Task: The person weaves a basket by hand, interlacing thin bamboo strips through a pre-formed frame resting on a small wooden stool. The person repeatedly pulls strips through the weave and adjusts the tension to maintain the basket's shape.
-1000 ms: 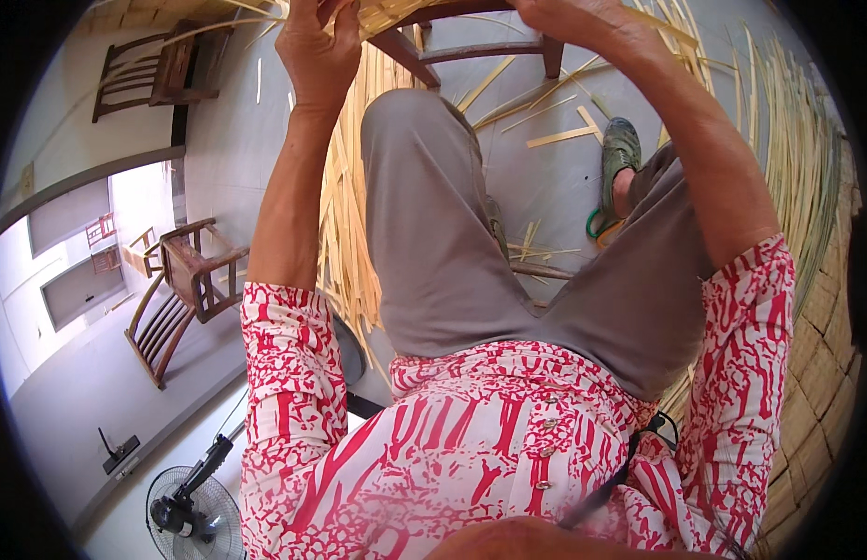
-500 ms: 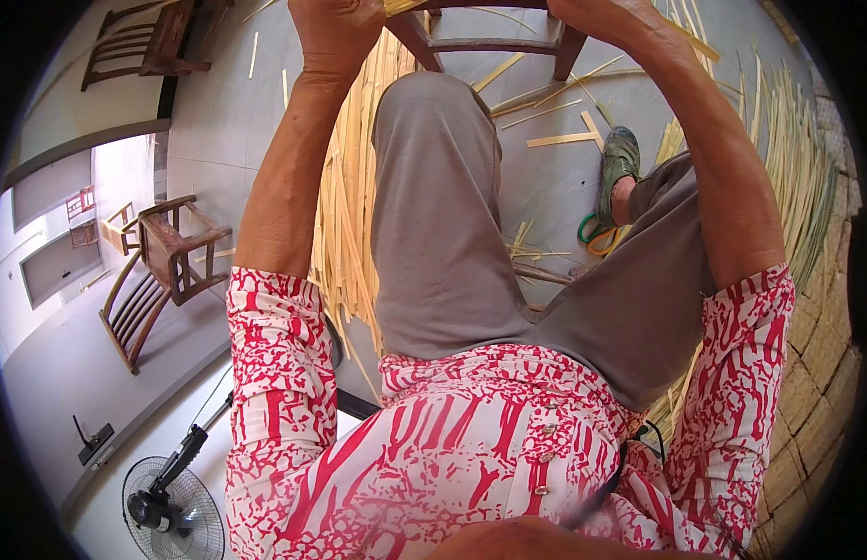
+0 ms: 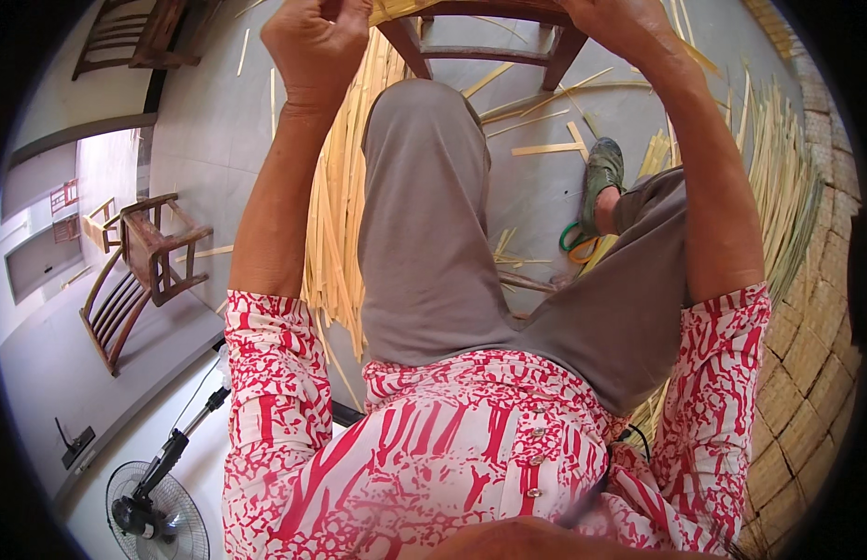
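Note:
My left hand (image 3: 317, 47) is at the top edge with its fingers curled in. A pale yellow bamboo strip (image 3: 394, 9) comes out at its fingertips, over the corner of a brown wooden stool (image 3: 494, 9). My right hand (image 3: 620, 26) reaches to the stool's other side. Its fingers run past the top edge, so their grip is hidden. A strip end (image 3: 702, 60) shows beside the right wrist. Most of what lies on the stool's top is out of view.
Long split strips (image 3: 335, 233) lie left of my leg, and a greener bundle (image 3: 783, 177) to the right. Scissors (image 3: 578, 245) with green and orange handles lie by my shoe (image 3: 601, 168). A chair (image 3: 144, 261) and a fan (image 3: 158, 513) stand left; woven matting (image 3: 802, 373) borders the right.
My left hand has turned a little and shifted left, with its fingers showing more. The whole view has shifted slightly; my right hand stays at the stool.

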### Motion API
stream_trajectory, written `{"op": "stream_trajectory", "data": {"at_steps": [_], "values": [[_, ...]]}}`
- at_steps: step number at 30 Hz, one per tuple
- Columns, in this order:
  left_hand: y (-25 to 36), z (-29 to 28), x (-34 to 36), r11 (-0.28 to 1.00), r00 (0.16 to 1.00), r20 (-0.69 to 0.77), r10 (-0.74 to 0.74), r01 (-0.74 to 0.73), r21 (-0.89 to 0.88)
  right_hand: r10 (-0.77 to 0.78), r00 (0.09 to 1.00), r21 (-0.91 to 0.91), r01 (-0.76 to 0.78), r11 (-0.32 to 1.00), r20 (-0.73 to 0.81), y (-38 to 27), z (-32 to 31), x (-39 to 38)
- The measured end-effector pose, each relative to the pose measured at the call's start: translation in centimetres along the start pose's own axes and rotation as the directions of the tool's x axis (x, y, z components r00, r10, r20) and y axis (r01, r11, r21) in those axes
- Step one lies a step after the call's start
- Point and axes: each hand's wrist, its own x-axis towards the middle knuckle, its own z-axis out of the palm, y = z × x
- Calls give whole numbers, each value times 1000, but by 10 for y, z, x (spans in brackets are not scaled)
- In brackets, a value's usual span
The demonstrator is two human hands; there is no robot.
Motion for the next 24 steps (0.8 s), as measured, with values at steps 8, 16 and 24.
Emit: {"op": "stream_trajectory", "data": {"at_steps": [8,16,24], "values": [[4,6,14,848,905,50,423,-414,330,-62,926,131,119,984,-371,-21,-5,-45],[-30,7,17,837,880,245,406,-466,289,220,974,646,-202,737,54,8,35,-77],[-25,5,26,802,822,411,393,-525,285,331,899,927,-174,-332,287,14,95,-43]]}}
